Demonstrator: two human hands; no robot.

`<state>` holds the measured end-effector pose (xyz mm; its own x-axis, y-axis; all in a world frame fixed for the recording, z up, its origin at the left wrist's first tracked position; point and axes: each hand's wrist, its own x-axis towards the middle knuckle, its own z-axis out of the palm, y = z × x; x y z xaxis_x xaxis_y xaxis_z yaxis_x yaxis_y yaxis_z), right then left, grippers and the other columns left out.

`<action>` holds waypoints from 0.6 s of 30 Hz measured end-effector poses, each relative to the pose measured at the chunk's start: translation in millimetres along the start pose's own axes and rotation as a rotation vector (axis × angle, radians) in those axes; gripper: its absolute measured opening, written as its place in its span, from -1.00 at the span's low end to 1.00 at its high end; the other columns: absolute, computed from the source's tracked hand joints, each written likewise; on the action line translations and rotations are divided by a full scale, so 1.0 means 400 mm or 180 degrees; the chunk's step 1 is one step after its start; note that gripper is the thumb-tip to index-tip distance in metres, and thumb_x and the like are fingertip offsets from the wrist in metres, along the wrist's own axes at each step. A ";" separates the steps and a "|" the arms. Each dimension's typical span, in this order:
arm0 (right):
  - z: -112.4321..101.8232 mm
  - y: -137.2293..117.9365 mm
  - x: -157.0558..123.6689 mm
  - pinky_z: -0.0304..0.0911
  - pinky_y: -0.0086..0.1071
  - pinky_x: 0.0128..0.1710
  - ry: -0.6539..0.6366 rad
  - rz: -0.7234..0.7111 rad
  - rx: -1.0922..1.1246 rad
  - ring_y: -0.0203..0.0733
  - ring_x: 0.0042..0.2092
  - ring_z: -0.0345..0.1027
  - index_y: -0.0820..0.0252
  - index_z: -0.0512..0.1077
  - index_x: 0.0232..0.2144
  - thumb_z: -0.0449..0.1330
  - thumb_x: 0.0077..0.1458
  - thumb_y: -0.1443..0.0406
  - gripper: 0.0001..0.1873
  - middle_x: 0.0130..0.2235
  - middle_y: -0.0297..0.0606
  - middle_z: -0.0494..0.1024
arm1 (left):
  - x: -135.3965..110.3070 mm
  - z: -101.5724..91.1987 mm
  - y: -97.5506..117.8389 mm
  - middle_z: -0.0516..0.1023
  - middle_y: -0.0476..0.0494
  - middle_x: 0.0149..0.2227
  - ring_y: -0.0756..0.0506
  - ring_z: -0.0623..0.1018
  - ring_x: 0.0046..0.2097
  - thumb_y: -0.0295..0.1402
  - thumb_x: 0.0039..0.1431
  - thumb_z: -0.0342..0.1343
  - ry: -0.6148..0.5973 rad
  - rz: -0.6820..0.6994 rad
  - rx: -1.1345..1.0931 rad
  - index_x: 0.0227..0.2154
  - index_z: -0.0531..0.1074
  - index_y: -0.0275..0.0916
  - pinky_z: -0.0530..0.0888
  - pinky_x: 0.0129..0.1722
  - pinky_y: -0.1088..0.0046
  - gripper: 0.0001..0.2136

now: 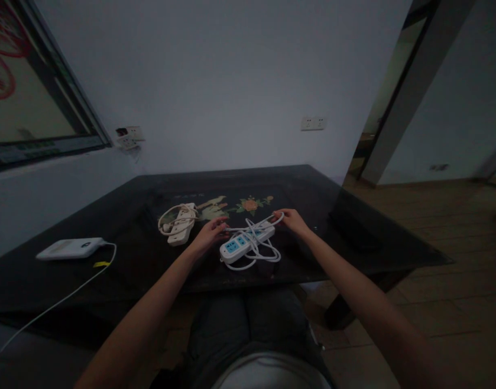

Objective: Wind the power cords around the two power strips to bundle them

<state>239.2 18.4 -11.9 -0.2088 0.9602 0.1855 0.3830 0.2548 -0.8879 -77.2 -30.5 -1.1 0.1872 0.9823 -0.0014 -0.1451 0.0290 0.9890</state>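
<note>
Pinches the cord (254, 244) with the fingertips of the left hand (211, 230) and a loop of it with those of the right hand (289, 219). Has the strip (242, 241) on the table (128, 213), between the hands and a little to their near side, under tangled turns of cord. Has its long axis slanting from near left to far right, near end toward the left hand, far end just beside the right. Cannot tell which hand is closer. Has the other strip (184, 223) off to the left.

Dark trousers (272, 319) — pale top (272, 373) — bare forearms (151, 310).
</note>
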 end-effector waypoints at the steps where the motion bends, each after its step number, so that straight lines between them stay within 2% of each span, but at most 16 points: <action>1: 0.012 -0.002 0.007 0.35 -0.36 -0.32 0.0050 0.0022 0.0083 -0.18 -0.34 0.45 0.34 0.49 -0.26 0.02 0.17 -0.02 -0.48 -0.29 -0.05 0.60 | -0.001 0.002 -0.002 0.50 -0.10 -0.27 0.00 0.56 -0.35 -0.43 0.08 0.21 0.0026 0.0003 -0.0004 -0.07 0.38 -0.25 0.56 -0.27 0.40 -0.68; 4: 0.047 -0.014 0.018 0.36 -0.34 -0.26 0.0006 0.0028 0.0301 -0.15 -0.28 0.47 0.32 0.47 -0.25 -0.02 0.17 -0.08 -0.43 -0.27 -0.03 0.59 | -0.003 0.005 -0.004 0.51 -0.10 -0.28 0.00 0.56 -0.35 -0.42 0.06 0.23 0.0130 0.0046 -0.0008 -0.06 0.36 -0.24 0.55 -0.27 0.41 -0.64; 7: 0.066 -0.024 0.009 0.35 -0.29 -0.13 -0.0261 -0.0088 0.0458 -0.14 -0.16 0.46 0.23 0.39 -0.08 0.23 0.04 0.03 -0.51 -0.17 -0.10 0.56 | -0.006 0.001 0.002 0.53 -0.10 -0.27 -0.01 0.56 -0.32 -0.41 0.04 0.25 0.0228 0.0108 0.0022 -0.05 0.36 -0.22 0.55 -0.25 0.40 -0.62; 10: 0.070 -0.023 -0.010 0.32 -0.25 -0.03 -0.0584 -0.0192 0.0563 -0.12 -0.04 0.41 0.15 0.23 0.11 0.44 -0.26 0.22 -0.14 -0.05 -0.13 0.50 | -0.008 -0.003 0.010 0.55 -0.11 -0.26 -0.02 0.57 -0.29 -0.42 0.03 0.25 0.0292 0.0177 0.0065 -0.04 0.35 -0.22 0.54 -0.23 0.41 -0.61; 13: 0.067 -0.014 -0.022 0.26 -0.20 0.05 -0.0944 -0.0424 0.0476 -0.08 0.03 0.36 0.16 0.10 0.19 0.48 -0.42 0.30 0.10 0.00 -0.11 0.46 | -0.009 -0.003 0.017 0.56 -0.11 -0.26 -0.02 0.56 -0.30 -0.41 0.03 0.25 0.0368 0.0247 0.0112 -0.05 0.35 -0.21 0.53 -0.24 0.41 -0.61; 15: 0.063 -0.008 -0.024 0.21 -0.18 0.08 -0.1012 -0.0670 0.0143 -0.07 0.04 0.34 0.17 0.09 0.20 0.47 -0.38 0.28 0.08 0.00 -0.12 0.45 | -0.012 -0.004 0.023 0.55 -0.12 -0.26 -0.03 0.56 -0.30 -0.39 0.03 0.25 0.0448 0.0345 0.0171 -0.04 0.35 -0.22 0.53 -0.23 0.40 -0.60; 18: 0.049 -0.002 -0.032 0.16 -0.16 0.11 -0.0796 -0.0862 -0.0376 -0.04 0.05 0.32 0.17 0.22 0.14 0.47 -0.35 0.23 -0.04 0.01 -0.14 0.43 | -0.016 -0.018 0.043 0.53 -0.12 -0.27 -0.05 0.56 -0.27 -0.36 0.02 0.25 0.0589 0.0596 0.0302 -0.04 0.35 -0.23 0.53 -0.22 0.37 -0.59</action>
<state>223.9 3.8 -22.0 -0.5241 0.8025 0.2851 0.3820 0.5207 -0.7635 -87.9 -34.8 14.8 -0.0162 0.9863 0.1642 -0.0671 -0.1649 0.9840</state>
